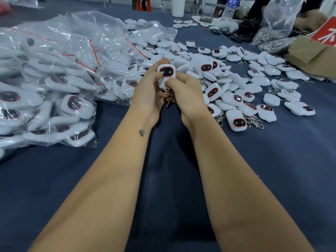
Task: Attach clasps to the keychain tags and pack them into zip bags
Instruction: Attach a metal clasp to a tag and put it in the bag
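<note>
Partly hidden between the two hands, a white keychain tag (166, 75) is held upright above the dark blue cloth-covered table (272, 160). Its lower corner is covered by the right hand (183, 91), whose curled fingers pinch it, while the left hand (149, 95) grips its left edge, thumb laid on the face. Below the tag a small metal clasp (170, 100) hangs between the palms; whether it is already hooked on cannot be made out, perhaps because it is small and shadowed. The tag is seen as a smooth, rounded plastic square with a glossy black, red-rimmed panel and a pale pink spot near its top. Right of the held tag, loose tags (236, 99) with silvery clasps are scattered in a heap. Left of it, crinkled clear zip bags (54, 73) with red seal strips are piled, filled with tags blurred by the film.
</note>
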The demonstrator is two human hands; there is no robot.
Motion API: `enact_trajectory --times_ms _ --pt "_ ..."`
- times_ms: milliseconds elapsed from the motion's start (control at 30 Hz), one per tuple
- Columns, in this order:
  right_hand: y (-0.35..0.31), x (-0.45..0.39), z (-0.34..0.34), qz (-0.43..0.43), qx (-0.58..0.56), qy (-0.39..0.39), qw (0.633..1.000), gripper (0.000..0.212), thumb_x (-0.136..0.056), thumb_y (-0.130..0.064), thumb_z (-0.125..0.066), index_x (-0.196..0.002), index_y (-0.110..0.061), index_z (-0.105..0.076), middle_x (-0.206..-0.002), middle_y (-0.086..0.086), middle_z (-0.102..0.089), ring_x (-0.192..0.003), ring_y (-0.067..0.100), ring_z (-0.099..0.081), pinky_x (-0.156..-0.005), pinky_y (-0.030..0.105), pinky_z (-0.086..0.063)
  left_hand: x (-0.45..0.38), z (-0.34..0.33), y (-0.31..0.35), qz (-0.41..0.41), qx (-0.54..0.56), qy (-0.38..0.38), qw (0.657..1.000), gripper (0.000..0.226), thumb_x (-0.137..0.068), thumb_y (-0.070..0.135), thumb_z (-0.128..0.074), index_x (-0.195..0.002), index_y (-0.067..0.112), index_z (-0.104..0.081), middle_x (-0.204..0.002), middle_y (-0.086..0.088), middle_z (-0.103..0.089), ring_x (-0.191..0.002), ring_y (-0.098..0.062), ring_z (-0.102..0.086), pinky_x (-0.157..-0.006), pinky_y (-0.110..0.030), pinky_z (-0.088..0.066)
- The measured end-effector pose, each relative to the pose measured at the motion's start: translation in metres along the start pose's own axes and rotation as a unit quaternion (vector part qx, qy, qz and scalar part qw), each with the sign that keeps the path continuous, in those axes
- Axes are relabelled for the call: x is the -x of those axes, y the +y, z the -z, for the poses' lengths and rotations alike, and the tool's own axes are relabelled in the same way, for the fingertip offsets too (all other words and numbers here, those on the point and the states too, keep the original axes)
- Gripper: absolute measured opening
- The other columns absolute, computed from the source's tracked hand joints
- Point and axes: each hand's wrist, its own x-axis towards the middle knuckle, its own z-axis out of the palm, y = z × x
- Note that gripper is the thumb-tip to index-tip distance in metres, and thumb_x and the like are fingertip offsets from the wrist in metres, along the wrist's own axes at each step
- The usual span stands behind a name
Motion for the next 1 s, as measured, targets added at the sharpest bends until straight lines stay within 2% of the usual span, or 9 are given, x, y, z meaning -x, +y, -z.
enact_trajectory --times_ms 67,167,233,367,467,567,700,833,1000 --pt "0.001 0.000 0.000 0.005 0.023 0.004 1.000 0.019 -0.084 0.004 -0.050 -0.077 -0.006 -0.064 -0.065 0.006 -0.056 -0.052 0.014 -0.045 -0.058 0.032 -0.037 -0.001 0.000 0.000 0.000 0.000 0.001 1.000 0.033 -0.097 0.005 -0.038 -0.110 0.023 -0.062 -0.085 -0.002 -0.066 -0.056 -0.011 -0.044 -0.048 -0.018 -0.036" --pt "0.001 0.000 0.000 0.003 0.037 0.005 0.999 0.016 -0.081 0.000 -0.051 -0.078 -0.007 -0.065 -0.067 0.007 -0.056 -0.051 0.012 -0.046 -0.063 0.035 -0.037 -0.003 0.000 -0.001 -0.004 -0.012 0.004 1.000 0.034 -0.097 0.004 -0.037 -0.109 0.023 -0.062 -0.081 0.000 -0.065 -0.049 -0.008 -0.043 -0.050 -0.020 -0.033" --pt "0.001 0.001 0.000 0.002 0.031 0.001 1.000 0.011 -0.074 -0.006 -0.056 -0.077 -0.008 -0.066 -0.067 0.006 -0.057 -0.051 0.012 -0.046 -0.064 0.035 -0.038 -0.004 0.000 -0.002 -0.007 -0.018 0.005 1.000 0.035 -0.097 0.004 -0.035 -0.108 0.024 -0.062 -0.083 -0.001 -0.065 -0.050 -0.009 -0.044 -0.050 -0.020 -0.033" --pt "0.000 0.002 -0.001 -0.002 0.034 0.002 0.999 0.018 -0.063 -0.014 -0.056 -0.077 -0.007 -0.066 -0.067 0.007 -0.056 -0.051 0.012 -0.046 -0.063 0.034 -0.039 -0.003 0.000 -0.003 -0.008 -0.021 0.003 1.000 0.036 -0.097 0.003 -0.033 -0.111 0.022 -0.061 -0.092 -0.006 -0.064 -0.052 -0.010 -0.045 -0.054 -0.023 -0.031" --pt "-0.002 0.000 -0.001 -0.017 0.019 0.015 1.000 0.008 -0.070 -0.010 -0.056 -0.071 -0.010 -0.063 -0.064 0.005 -0.061 -0.050 0.014 -0.050 -0.059 0.032 -0.041 -0.003 0.000 -0.002 -0.007 -0.018 0.000 1.000 0.035 -0.096 0.003 -0.035 -0.111 0.021 -0.062 -0.082 -0.002 -0.065 -0.047 -0.008 -0.047 -0.051 -0.022 -0.033" --pt "-0.004 -0.001 0.002 -0.036 -0.033 0.025 0.998 0.019 -0.086 -0.009 -0.052 -0.072 -0.011 -0.064 -0.063 0.005 -0.066 -0.049 0.017 -0.053 -0.058 0.031 -0.044 -0.001 -0.001 -0.003 -0.011 -0.023 -0.013 1.000 0.036 -0.096 0.002 -0.035 -0.109 0.022 -0.063 -0.078 0.000 -0.066 -0.049 -0.006 -0.052 -0.049 -0.019 -0.035" --pt "-0.006 0.001 0.001 -0.032 -0.047 0.025 0.998 0.020 -0.089 -0.012 -0.054 -0.072 -0.012 -0.064 -0.063 0.005 -0.065 -0.049 0.016 -0.053 -0.054 0.026 -0.045 -0.001 -0.001 -0.003 -0.012 -0.036 -0.024 0.999 0.037 -0.096 0.002 -0.035 -0.105 0.023 -0.064 -0.067 0.005 -0.066 -0.047 -0.006 -0.048 -0.049 -0.020 -0.036" --pt "-0.008 0.002 0.002 -0.032 -0.063 0.036 0.997 0.023 -0.090 -0.009 -0.052 -0.071 -0.012 -0.064 -0.062 0.007 -0.062 -0.048 0.016 -0.051 -0.055 0.029 -0.042 -0.002 0.001 -0.003 -0.012 -0.052 -0.036 0.998 0.037 -0.094 0.002 -0.038 -0.110 0.022 -0.065 -0.072 0.003 -0.065 -0.050 -0.007 -0.049 -0.052 -0.021 -0.038" --pt "-0.010 0.004 0.002 -0.025 -0.072 0.024 0.997 0.029 -0.092 -0.009 -0.051 -0.066 -0.013 -0.063 -0.058 0.006 -0.062 -0.050 0.018 -0.053 -0.054 0.028 -0.042 -0.004 0.001 -0.004 -0.023 -0.061 -0.040 0.997 0.039 -0.094 0.001 -0.038 -0.101 0.026 -0.068 -0.075 0.005 -0.068 -0.058 -0.007 -0.051 -0.056 -0.020 -0.038"
